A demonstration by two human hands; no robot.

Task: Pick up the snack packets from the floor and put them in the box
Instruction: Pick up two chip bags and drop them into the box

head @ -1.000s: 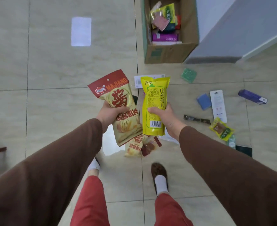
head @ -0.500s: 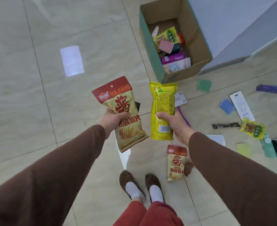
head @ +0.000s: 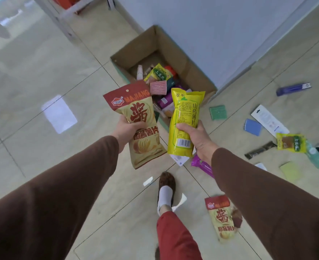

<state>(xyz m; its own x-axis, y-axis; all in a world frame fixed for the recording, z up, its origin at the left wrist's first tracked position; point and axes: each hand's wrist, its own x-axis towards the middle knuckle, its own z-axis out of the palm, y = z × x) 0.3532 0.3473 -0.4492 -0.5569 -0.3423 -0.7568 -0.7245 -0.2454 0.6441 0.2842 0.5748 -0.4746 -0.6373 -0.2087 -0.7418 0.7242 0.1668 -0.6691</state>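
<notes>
My left hand (head: 125, 131) grips a red and tan chip packet (head: 139, 119) upright. My right hand (head: 197, 136) grips a yellow snack packet (head: 185, 117) upright beside it. Both packets hang in the air just in front of the open cardboard box (head: 185, 59), which stands by the wall and holds several packets. On the floor lie a second red and tan chip packet (head: 222, 218) near my right arm, a purple packet (head: 201, 165) partly under my right wrist, and a small yellow-green packet (head: 290, 142) at the right.
Scattered right of the box: a green pad (head: 218, 112), a blue pad (head: 252, 127), a white card pack (head: 269, 119), a purple box (head: 292, 89), a dark bar wrapper (head: 260, 152). My foot (head: 166, 190) steps on the tiles. A grey wall (head: 220, 25) rises behind the box.
I have walked closer to the box, which now looms just beyond the two held packets. The floor chip packet has slid back to my lower right. Both grips are unchanged.
</notes>
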